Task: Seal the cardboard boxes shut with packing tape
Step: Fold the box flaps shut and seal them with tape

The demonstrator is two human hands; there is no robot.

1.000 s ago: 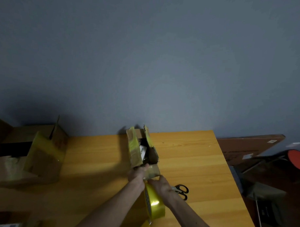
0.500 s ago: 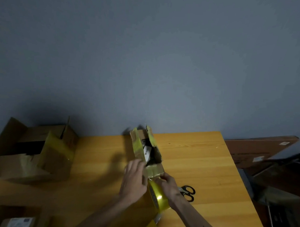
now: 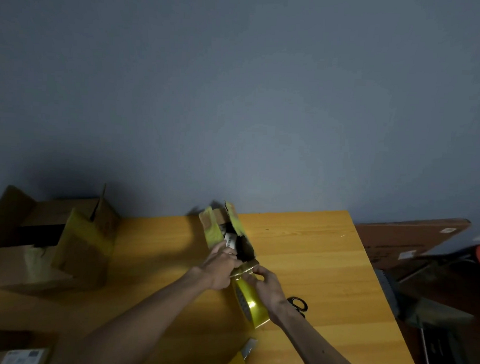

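So the small box (image 3: 233, 230) sat mid-worktop (image 3: 325, 266) near the wall, flaps up and not sealed. Left hand (image 3: 221, 265) gripped its near left corner, fingers curled over the edge. Right hand (image 3: 268, 283) pinched the yellow packing tape (image 3: 252, 304) at the near flap, roll standing on edge right below. Scissors (image 3: 300, 305) lay just past the right wrist, and a bigger open box (image 3: 81, 244) sat off left.

Black scissors (image 3: 300, 303) on the yellow wooden table (image 3: 312, 266); grey wall (image 3: 236, 100) behind; brown board (image 3: 411, 237) at right

Three boxes (image 3: 211, 230) (image 3: 81, 247) (image 3: 20, 356), one tape roll (image 3: 252, 302), one scissors (image 3: 298, 303), one knife (image 3: 243, 356), two hands (image 3: 219, 268) (image 3: 268, 286).
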